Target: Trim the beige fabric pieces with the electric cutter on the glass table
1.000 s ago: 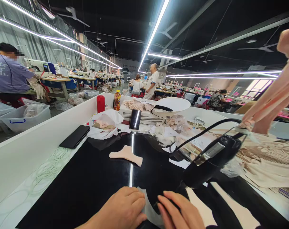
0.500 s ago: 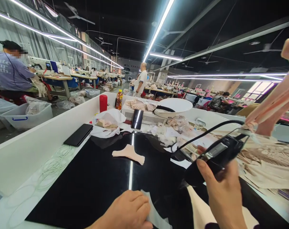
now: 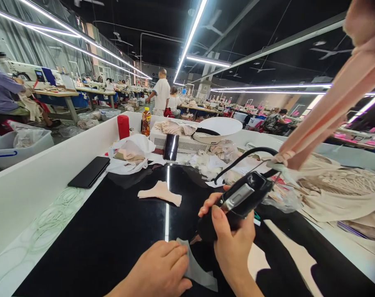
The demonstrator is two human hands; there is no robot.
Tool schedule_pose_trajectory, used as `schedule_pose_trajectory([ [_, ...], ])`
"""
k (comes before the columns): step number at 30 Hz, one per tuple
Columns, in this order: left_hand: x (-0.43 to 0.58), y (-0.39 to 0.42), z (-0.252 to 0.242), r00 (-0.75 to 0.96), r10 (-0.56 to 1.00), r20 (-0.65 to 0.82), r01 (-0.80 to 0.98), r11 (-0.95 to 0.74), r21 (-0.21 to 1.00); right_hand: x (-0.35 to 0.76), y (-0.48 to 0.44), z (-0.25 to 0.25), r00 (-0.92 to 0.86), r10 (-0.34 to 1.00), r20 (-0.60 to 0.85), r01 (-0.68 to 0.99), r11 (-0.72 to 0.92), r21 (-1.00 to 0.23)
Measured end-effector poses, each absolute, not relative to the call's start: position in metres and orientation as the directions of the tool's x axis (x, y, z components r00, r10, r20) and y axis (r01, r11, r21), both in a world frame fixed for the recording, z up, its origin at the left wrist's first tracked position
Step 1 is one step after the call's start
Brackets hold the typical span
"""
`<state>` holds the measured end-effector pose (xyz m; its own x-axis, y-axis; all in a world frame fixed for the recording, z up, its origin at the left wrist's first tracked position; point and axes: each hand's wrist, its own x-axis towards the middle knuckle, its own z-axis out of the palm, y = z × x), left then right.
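Observation:
My right hand [image 3: 232, 247] is wrapped round a black corded hand tool [image 3: 252, 200] with a silver strip on its body. The tool hangs from a pink fabric strap [image 3: 319, 111], and its small metal tip points down-left, just above the black mat [image 3: 91, 247]. My left hand [image 3: 158, 266] rests on the mat, its curled fingers pressed on the upper left end of a translucent curved piece [image 3: 200, 272]. Beyond it lies a beige fabric cutout [image 3: 160, 193]. Another beige piece [image 3: 258, 260] is partly behind my right wrist, with a longer one [image 3: 294, 251] farther right.
Along the back are a phone [image 3: 171, 147], a white plastic bag [image 3: 130, 152], a red container [image 3: 123, 126] and a bottle [image 3: 146, 122]. Beige fabric [image 3: 345, 194] is heaped at right. Thin cord coils [image 3: 56, 212] lie left, below a black flat case [image 3: 89, 172]. Co-workers are beyond the white wall.
My right hand has brought the tool left and lower, close to the translucent piece, uncovering beige pieces at right. My left hand stays on the translucent piece. The view has shifted slightly.

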<state>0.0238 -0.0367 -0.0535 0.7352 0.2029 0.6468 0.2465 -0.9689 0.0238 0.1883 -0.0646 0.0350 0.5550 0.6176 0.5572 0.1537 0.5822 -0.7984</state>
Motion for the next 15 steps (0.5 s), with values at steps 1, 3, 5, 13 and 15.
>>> schedule_pose_trajectory([
  [1, 0.0237, -0.0366, -0.0530, 0.736, 0.202, 0.646, 0.245, -0.969, 0.023, 0.1856, -0.0631, 0.0338, 0.554, 0.622, 0.553, 0.148, 0.580, -0.801],
  [3, 0.0236, -0.0362, -0.0515, 0.739, 0.190, 0.646, 0.241, -0.971, 0.010, 0.1825, -0.0606, 0.0316, 0.568, 0.621, 0.541, 0.149, 0.569, -0.809],
  [5, 0.0237, -0.0359, -0.0496, 0.734, 0.181, 0.655, 0.238, -0.971, 0.002, 0.1813, -0.0589, 0.0298, 0.576, 0.615, 0.538, 0.158, 0.562, -0.812],
  [13, 0.0244, -0.0358, -0.0513, 0.720, 0.189, 0.668, 0.261, -0.965, -0.008, 0.1829, -0.0575, 0.0299, 0.602, 0.601, 0.526, 0.186, 0.535, -0.824],
  [15, 0.0239, -0.0359, -0.0525, 0.726, 0.190, 0.660, 0.263, -0.965, -0.011, 0.1832, -0.0576, 0.0302, 0.604, 0.593, 0.532, 0.199, 0.534, -0.822],
])
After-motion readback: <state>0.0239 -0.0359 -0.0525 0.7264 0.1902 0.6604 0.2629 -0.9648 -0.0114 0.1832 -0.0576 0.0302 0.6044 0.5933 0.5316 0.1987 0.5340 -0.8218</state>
